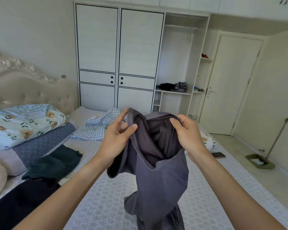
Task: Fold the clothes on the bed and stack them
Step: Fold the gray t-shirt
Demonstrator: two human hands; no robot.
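Both hands are holding a grey garment [161, 176] up above the bed [106, 196]; the left hand [116, 136] is pinching its banded edge between thumb and fingers, and the right hand [188, 131] is gripping the opposite edge with curled fingers; the cloth is hanging down between the forearms, its lower end trailing toward the bed; left of the garment a dark green garment [56, 163] is lying crumpled on the bed; beyond the garment a checked cloth [96, 127] is lying near the wardrobe [118, 55].
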